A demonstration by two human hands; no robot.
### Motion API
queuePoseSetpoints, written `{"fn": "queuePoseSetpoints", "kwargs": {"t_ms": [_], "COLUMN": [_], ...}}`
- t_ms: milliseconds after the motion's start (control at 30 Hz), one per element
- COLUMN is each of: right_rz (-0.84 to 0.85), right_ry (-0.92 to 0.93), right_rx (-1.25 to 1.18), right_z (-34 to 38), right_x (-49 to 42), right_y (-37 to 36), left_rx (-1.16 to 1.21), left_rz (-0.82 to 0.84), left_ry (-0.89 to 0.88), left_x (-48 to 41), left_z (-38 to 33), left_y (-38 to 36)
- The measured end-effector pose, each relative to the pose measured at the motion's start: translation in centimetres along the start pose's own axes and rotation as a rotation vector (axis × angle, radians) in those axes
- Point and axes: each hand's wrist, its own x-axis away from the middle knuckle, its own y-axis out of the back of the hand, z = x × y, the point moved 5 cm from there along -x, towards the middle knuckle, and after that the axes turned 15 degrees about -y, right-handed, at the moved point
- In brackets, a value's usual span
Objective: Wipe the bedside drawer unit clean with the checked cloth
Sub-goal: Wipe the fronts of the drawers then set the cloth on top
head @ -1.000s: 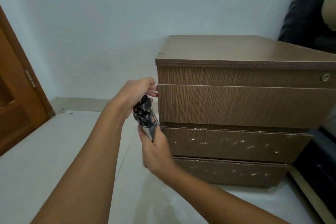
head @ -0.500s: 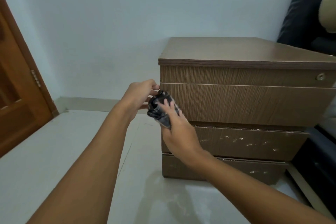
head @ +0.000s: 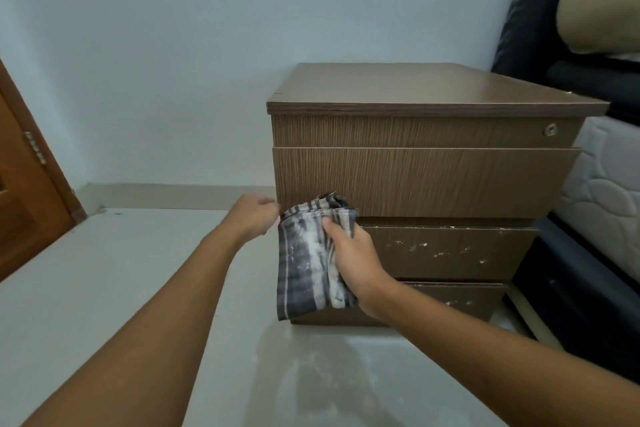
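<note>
The right hand (head: 349,263) grips the cloth (head: 304,260), thumb pressed across its upper part, and holds it hanging against the left end of the front of the drawer unit (head: 415,180), down over the lower drawers. The cloth is striped grey and streaked with white dust. The left hand (head: 251,217) sits just left of the cloth's top edge, fingers curled; I cannot tell whether they pinch the fabric or only brush it. White flecks (head: 446,248) dot the two lower drawer fronts. The unit stands on the pale floor (head: 104,270) against the wall, with a mattress (head: 602,194) at its right and a wooden door (head: 24,191) far left.
</note>
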Motion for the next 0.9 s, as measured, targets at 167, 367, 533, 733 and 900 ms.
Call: {"fn": "queuePoseSetpoints", "kwargs": {"t_ms": [167,367,533,733,900], "right_rz": [-0.058,-0.052,-0.156,-0.342,-0.652], "right_ry": [-0.208,-0.248,-0.131,0.119,0.335], "right_rx": [-0.112,-0.097,-0.040,0.134,0.393], "right_z": [-1.1,-0.8,0.1,1.7,3.8], "right_x": [0.2,1.2,1.8,3.1,4.8], "right_y": [3.6,6.2,8.0,11.4,16.2], "left_rx": [-0.026,0.120,0.273,0.457,0.542], "left_rz": [0.064,-0.152,-0.272,-0.326,-0.398], "left_ry": [0.096,0.194,0.286,0.411,0.432], "left_x": [0.3,1.0,1.4,1.5,1.6], "left_z": [0.7,1.6,2.4,2.7,2.3], "left_y": [-3.1,-5.4,-6.8,-7.8,-8.1]}}
